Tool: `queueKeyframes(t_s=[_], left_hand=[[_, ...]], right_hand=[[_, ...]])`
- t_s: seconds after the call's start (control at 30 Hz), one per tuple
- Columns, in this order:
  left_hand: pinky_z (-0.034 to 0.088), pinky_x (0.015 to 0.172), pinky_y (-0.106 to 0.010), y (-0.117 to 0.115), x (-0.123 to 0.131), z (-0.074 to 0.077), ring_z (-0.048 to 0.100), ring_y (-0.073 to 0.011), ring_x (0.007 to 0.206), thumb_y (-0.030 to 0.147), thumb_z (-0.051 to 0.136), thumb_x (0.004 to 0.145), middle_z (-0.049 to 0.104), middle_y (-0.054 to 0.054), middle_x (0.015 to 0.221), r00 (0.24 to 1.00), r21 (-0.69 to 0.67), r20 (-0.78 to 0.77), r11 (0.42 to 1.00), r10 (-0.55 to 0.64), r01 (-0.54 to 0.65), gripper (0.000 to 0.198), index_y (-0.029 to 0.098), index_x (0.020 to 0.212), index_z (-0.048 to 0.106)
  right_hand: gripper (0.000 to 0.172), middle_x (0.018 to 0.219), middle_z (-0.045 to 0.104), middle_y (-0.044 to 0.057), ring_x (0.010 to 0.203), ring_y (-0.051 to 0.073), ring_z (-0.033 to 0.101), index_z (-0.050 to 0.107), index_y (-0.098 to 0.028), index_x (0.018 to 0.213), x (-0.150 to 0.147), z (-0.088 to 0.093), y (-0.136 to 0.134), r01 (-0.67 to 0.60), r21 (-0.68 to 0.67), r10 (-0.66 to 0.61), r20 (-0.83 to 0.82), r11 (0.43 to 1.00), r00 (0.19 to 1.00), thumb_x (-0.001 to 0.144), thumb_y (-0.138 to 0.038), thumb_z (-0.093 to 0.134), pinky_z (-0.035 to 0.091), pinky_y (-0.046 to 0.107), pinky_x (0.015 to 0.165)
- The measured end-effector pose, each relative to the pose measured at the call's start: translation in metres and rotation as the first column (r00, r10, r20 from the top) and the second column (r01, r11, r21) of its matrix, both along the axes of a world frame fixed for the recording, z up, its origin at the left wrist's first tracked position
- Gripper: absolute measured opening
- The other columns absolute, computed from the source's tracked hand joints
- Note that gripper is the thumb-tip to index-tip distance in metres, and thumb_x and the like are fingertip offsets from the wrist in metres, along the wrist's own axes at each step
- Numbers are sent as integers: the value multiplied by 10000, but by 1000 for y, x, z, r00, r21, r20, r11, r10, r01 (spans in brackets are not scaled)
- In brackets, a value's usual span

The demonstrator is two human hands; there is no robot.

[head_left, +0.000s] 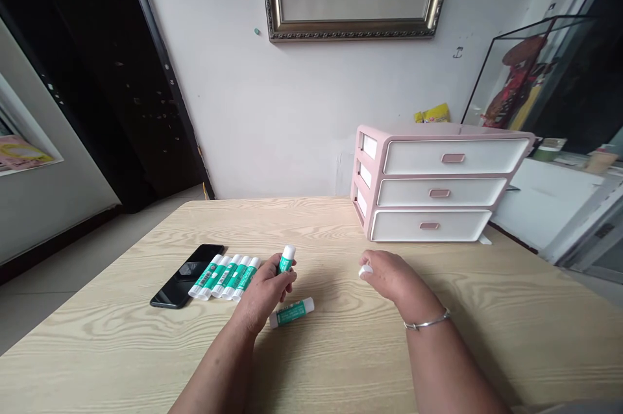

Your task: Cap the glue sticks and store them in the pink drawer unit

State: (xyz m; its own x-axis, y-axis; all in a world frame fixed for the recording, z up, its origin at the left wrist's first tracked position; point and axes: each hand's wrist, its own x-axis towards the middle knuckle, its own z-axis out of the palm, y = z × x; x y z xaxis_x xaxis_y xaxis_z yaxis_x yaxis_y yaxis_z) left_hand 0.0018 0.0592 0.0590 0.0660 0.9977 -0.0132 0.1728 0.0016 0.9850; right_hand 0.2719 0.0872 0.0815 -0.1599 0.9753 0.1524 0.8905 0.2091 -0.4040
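Observation:
My left hand is closed around a green-and-white glue stick, held upright with its white top showing above my fingers. On the table just below that hand lies another glue stick, tilted slightly. My right hand is well apart to the right, pinching a small white cap between thumb and fingers. Left of my left hand, a row of several glue sticks lies side by side, the nearest one close to my knuckles.
A black phone lies left of the row, touching or nearly touching it. At the table's back right stands a pink-and-white drawer unit with a yellow packet behind its top. A framed picture hangs on the wall.

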Motion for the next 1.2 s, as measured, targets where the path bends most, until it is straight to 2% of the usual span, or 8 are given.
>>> queueKeyframes(t_s=[0.07, 0.17, 0.23, 0.37, 0.53, 0.73, 1.0, 1.2], left_hand=[[399, 571, -237, -2, 1, 4, 546, -129, 648, 281, 592, 763, 594, 11, 778, 999, 5, -36, 999, -34, 34, 260, 187, 1004, 613], [418, 624, -246, -5, 4, 9, 549, -127, 668, 262, 588, 749, 596, 15, 812, 994, 12, -71, 996, -87, 88, 252, 191, 990, 609], [411, 625, -244, -7, 6, 11, 524, -126, 654, 259, 580, 748, 564, 33, 756, 987, -6, -101, 992, -123, 124, 223, 192, 960, 599], [358, 582, -232, -8, 9, 14, 467, -126, 623, 252, 565, 733, 498, 50, 654, 975, -16, -171, 990, -144, 144, 141, 192, 860, 579], [334, 574, -228, -9, 10, 14, 432, -124, 620, 217, 542, 693, 494, 46, 676, 968, 9, -206, 989, -141, 147, 214, 191, 891, 619], [322, 575, -231, -9, 10, 14, 424, -128, 619, 205, 516, 661, 485, 48, 686, 959, 7, -236, 987, -155, 161, 282, 192, 914, 639], [333, 574, -234, -11, 10, 15, 442, -132, 628, 191, 498, 669, 499, 46, 697, 945, 5, -285, 986, -160, 168, 278, 196, 908, 639], [373, 603, -233, -12, 13, 16, 483, -142, 668, 177, 504, 668, 556, 24, 728, 956, -17, -211, 978, -205, 207, 328, 179, 957, 659]], right_hand=[[133, 868, 715, 48, 827, 187, 649, 697, -214, 910, -15, 9, -4, -63, 80, 80, -222, 995, 972, 831, -221, 591, 448, 277, 725], [232, 908, 706, 38, 832, 173, 637, 690, -203, 1035, -41, 12, -11, -164, 180, 238, -547, 970, 803, 875, -330, 578, 487, 287, 760], [294, 937, 703, 44, 845, 169, 630, 682, -189, 1106, -54, 8, -15, -204, 220, 299, -642, 954, 706, 881, -356, 593, 502, 298, 787], [315, 1012, 700, 62, 878, 164, 622, 666, -190, 1180, -64, -6, -18, -242, 260, 354, -643, 935, 679, 901, -323, 606, 514, 307, 812], [334, 1031, 696, 63, 896, 168, 623, 649, -205, 1211, -66, -14, -17, -248, 295, 382, -621, 923, 685, 888, -293, 634, 522, 319, 822], [251, 943, 709, 37, 826, 153, 626, 690, -201, 1092, -69, -12, -19, -243, 258, 354, -650, 935, 673, 856, -287, 676, 523, 296, 773], [254, 903, 712, 26, 804, 149, 628, 711, -208, 1094, -67, -10, -21, -260, 259, 367, -637, 930, 678, 858, -293, 679, 518, 289, 772], [234, 898, 722, 23, 818, 166, 648, 731, -233, 1072, -73, -6, -26, -291, 223, 366, -606, 930, 706, 857, -307, 675, 534, 300, 772]])
